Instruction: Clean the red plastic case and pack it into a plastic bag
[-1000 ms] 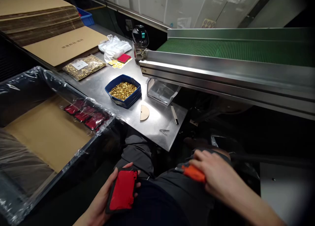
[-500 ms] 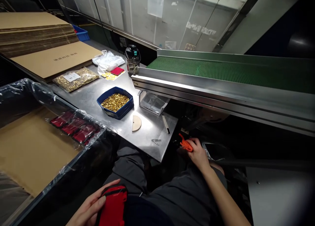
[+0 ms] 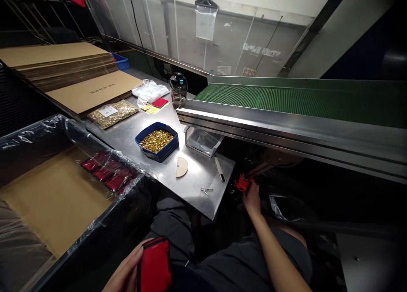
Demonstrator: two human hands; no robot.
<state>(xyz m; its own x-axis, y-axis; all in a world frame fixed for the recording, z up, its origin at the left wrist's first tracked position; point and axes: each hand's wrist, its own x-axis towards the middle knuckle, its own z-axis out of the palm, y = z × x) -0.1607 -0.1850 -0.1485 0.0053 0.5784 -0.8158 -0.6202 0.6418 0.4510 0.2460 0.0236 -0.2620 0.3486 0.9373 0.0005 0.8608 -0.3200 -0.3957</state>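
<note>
My left hand (image 3: 125, 270) grips a flat red pouch with black edging (image 3: 154, 264), low in front of my lap. Past the table's front right corner, my right hand (image 3: 252, 197) is closed on a bundle of orange cord (image 3: 243, 183), over the dark space under the conveyor. On the metal table (image 3: 197, 207) near that hand lie a utility knife (image 3: 219, 169) and small metal snips (image 3: 206, 191). A half-round beige disc (image 3: 182, 168) lies left of them. Behind it stands a blue tray (image 3: 162, 157) full of small gold-coloured metal pieces (image 3: 156, 140).
A green-belted conveyor (image 3: 260, 99) runs off to the right, with a clear plastic bin (image 3: 203, 142) below its end. At left stands a plastic-lined box (image 3: 108, 215) holding red pouches (image 3: 110, 171). Cardboard sheets (image 3: 95, 88), a bag of gold pieces (image 3: 117, 114) and a jug (image 3: 178, 90) are farther back.
My right hand has moved slightly forward and left with the orange cord, farther under the conveyor. My left hand still holds the red pouch. The view has tilted up a little.
</note>
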